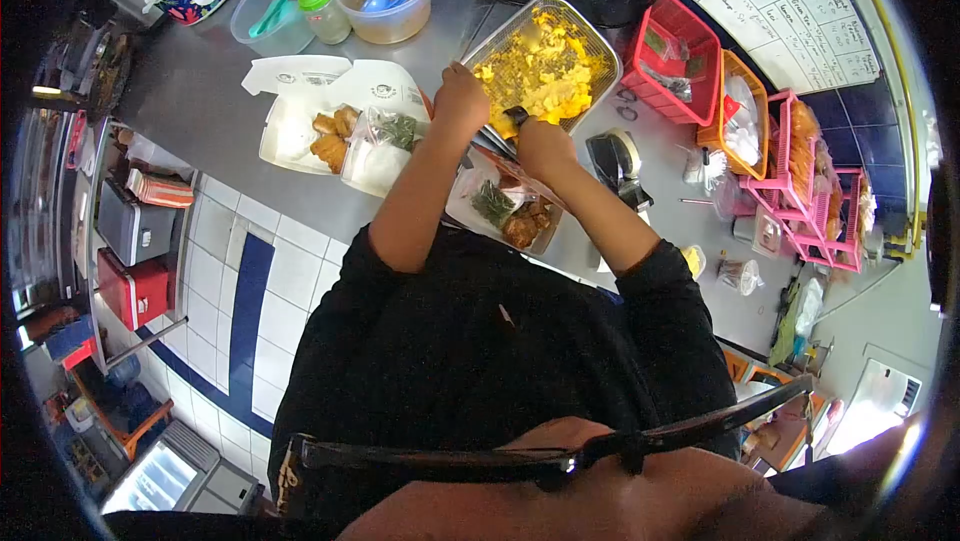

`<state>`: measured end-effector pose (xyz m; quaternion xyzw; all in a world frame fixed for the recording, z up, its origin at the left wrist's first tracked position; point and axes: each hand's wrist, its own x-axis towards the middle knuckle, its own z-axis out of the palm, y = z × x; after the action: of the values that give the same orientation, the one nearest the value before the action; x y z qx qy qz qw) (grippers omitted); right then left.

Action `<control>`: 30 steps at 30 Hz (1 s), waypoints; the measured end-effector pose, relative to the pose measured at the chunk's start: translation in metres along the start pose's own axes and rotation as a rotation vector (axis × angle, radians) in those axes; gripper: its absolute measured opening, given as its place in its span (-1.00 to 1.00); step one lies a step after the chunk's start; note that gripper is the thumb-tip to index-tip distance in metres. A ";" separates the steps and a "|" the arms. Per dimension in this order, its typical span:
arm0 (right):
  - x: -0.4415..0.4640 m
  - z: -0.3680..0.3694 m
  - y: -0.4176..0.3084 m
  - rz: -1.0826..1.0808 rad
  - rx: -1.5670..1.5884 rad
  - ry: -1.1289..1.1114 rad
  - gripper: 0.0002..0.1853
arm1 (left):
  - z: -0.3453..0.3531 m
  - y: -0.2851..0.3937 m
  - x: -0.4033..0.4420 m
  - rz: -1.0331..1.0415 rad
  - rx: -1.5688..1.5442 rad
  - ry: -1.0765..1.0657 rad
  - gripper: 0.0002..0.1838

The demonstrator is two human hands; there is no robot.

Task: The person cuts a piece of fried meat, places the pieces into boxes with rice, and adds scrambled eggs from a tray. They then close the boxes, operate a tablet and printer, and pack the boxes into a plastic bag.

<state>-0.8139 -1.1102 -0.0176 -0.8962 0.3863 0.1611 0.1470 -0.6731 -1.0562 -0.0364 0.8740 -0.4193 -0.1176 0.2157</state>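
Note:
A metal tray point(612, 69) holds yellow scrambled-looking food point(555, 66). At its left edge my left hand point(461, 101) is closed on the rim. My right hand point(545, 149) is closed round the black handle of a utensil at the tray's near side; the utensil's lower part is hard to make out. Left of my arms stands an open white box point(290, 136) with browned food pieces point(335, 136) and a bag of green leaves point(398, 131). Between my forearms another box holds a bag of greens point(493, 203) and browned pieces point(521, 229).
Plastic tubs point(383, 29) and a green-capped bottle point(325, 13) stand at the back left. Right of the tray are a red basket point(675, 56), an orange basket point(740, 111), pink racks point(800, 181) and a tape dispenser point(615, 159).

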 end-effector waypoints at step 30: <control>-0.110 -0.076 0.085 0.028 1.634 -0.270 -0.83 | -0.051 0.024 -0.059 0.569 0.011 -0.243 -0.75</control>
<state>-0.9343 -1.1250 0.0838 -0.4752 0.3717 -0.0622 0.7951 -0.7066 -1.0092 0.0214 0.7021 -0.6706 -0.1538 0.1834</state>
